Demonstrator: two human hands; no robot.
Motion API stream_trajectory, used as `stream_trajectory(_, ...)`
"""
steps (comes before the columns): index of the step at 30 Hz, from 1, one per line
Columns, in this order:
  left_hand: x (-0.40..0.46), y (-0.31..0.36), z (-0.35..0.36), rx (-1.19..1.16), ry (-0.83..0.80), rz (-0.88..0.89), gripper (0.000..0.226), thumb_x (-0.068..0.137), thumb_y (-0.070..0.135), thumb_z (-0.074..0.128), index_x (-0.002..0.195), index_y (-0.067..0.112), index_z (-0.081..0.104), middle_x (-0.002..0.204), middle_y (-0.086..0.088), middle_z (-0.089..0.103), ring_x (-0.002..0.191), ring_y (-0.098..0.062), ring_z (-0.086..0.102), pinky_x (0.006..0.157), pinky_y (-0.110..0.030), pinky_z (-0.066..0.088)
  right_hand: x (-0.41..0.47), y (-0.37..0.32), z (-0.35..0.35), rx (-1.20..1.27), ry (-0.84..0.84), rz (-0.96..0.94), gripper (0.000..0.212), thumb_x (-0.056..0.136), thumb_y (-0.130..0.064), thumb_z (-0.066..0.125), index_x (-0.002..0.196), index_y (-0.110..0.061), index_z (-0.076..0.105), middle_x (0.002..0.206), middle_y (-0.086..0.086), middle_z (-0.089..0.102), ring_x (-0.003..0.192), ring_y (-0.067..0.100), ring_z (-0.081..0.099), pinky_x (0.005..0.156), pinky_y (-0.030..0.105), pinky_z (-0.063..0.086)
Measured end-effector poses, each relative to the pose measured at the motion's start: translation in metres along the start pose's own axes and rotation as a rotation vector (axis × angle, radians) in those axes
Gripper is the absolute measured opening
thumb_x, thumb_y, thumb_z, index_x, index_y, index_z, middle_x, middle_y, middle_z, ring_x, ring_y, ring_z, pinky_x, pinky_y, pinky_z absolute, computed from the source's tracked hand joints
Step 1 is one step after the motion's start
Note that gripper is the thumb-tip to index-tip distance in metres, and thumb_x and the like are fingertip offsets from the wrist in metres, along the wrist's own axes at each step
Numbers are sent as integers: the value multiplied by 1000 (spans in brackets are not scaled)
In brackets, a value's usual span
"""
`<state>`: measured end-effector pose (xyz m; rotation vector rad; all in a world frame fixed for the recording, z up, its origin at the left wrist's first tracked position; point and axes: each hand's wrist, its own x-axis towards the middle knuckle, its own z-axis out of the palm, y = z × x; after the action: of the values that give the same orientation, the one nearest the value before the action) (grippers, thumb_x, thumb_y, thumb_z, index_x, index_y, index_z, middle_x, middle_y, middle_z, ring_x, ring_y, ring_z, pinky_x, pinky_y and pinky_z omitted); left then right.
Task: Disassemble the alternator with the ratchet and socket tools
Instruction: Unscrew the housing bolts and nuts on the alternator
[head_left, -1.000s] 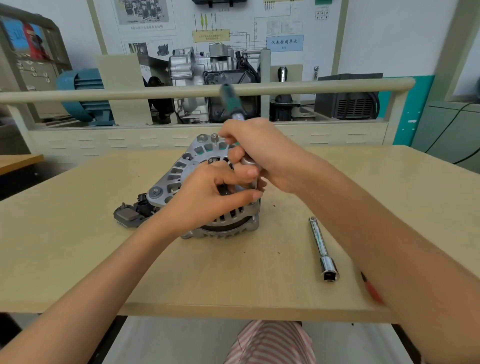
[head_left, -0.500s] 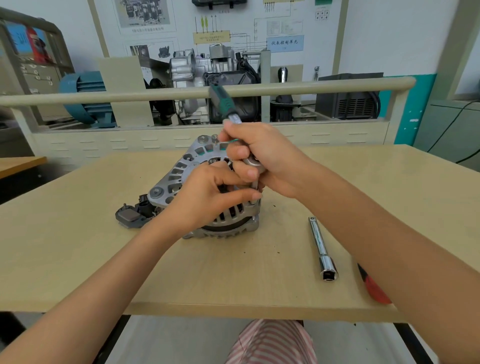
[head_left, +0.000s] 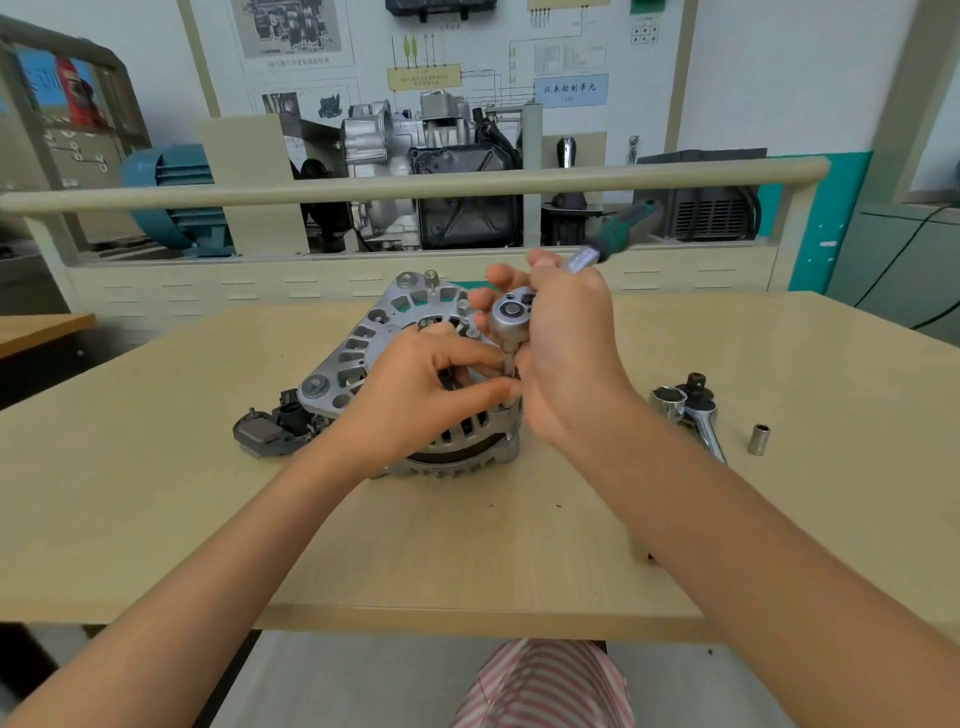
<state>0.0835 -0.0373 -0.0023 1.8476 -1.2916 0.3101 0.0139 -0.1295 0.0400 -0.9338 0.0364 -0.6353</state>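
The alternator (head_left: 415, 384) sat mid-surface (head_left: 156, 519), nearer the far edge. The right hand (head_left: 566, 353) gripped the ratchet (head_left: 511, 317) upright on it, while the left hand (head_left: 415, 395) pinched its socket shaft (head_left: 509, 364).

Beige workbench (head_left: 156, 519) — white wall (head_left: 779, 78) behind
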Motion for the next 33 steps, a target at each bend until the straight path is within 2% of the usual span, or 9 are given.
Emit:
stream_trajectory(2, 1, 2, -1, -3, -9, -21, 9, 74, 30, 67, 82, 31, 72, 73, 1, 68, 67, -15, 53, 67, -36, 46, 4, -4, -1, -56, -60, 50, 22, 101, -8, 29, 86, -16, 42, 60, 0, 46, 40, 9, 48, 40, 18, 42)
stream_trajectory(4, 1, 2, -1, 3, -13, -13, 7, 75, 30, 70, 78, 36, 69, 74, -4, 67, 67, -15, 52, 68, -37, 46, 8, -8, -1, -113, -136, 117, 19, 101, -8, 31, 87, -15, 43, 55, -2, 43, 38, 9, 44, 40, 19, 38)
stream_trajectory(8, 1, 3, -1, -1, -34, -19, 6, 79, 18, 72, 82, 14, 74, 72, -12, 66, 68, -17, 56, 68, -38, 47, 17, -15, 3, -303, -325, 267, 13, 98, -9, 36, 91, -12, 46, 42, -8, 40, 31, 6, 37, 36, 16, 31)
stream_trajectory(12, 0, 3, -3, -75, -44, -44, 13, 79, 20, 72, 88, 11, 75, 83, -10, 70, 77, -28, 64, 76, -46, 50, 30, -24, 8, -589, -602, 446, 13, 98, -12, 38, 96, -10, 51, 38, -11, 33, 28, 3, 29, 32, 15, 26)
stream_trajectory(16, -2, 3, -2, -134, -39, -44, 17, 79, 16, 72, 95, 20, 73, 93, 14, 71, 95, -3, 64, 86, -17, 49, 42, -32, 16, -789, -886, 645, 20, 100, -12, 35, 95, -10, 54, 37, -12, 30, 27, 1, 28, 31, 15, 26)
stream_trajectory(18, -1, 2, -2, -129, -37, -24, 18, 78, 15, 72, 96, 17, 73, 97, 12, 70, 98, 0, 63, 88, -15, 47, 43, -31, 17, -795, -933, 684, 22, 100, -12, 35, 95, -10, 56, 37, -12, 30, 27, 0, 29, 31, 14, 25)
stream_trajectory(26, -2, 4, 1, -77, 17, 13, 21, 71, 32, 68, 85, 18, 75, 89, -5, 69, 85, -18, 65, 81, -37, 52, 26, -16, 2, -427, -617, 397, 20, 100, -17, 37, 91, -10, 53, 38, -10, 34, 28, 2, 32, 31, 14, 25)
stream_trajectory(29, -1, 2, 2, -22, 22, 17, 28, 71, 39, 66, 82, 15, 75, 81, -13, 67, 79, -27, 61, 81, -48, 48, 13, -8, 2, -264, -278, 180, 18, 101, -18, 38, 88, -13, 51, 43, -9, 41, 31, 5, 39, 34, 15, 31)
stream_trajectory(33, -2, 1, 1, -42, 42, 39, 9, 74, 34, 68, 76, 43, 67, 62, 16, 58, 63, -4, 50, 62, -18, 42, -7, 5, 4, -110, 93, -50, 16, 102, -15, 32, 89, -19, 41, 70, -2, 52, 57, 10, 57, 55, 28, 53)
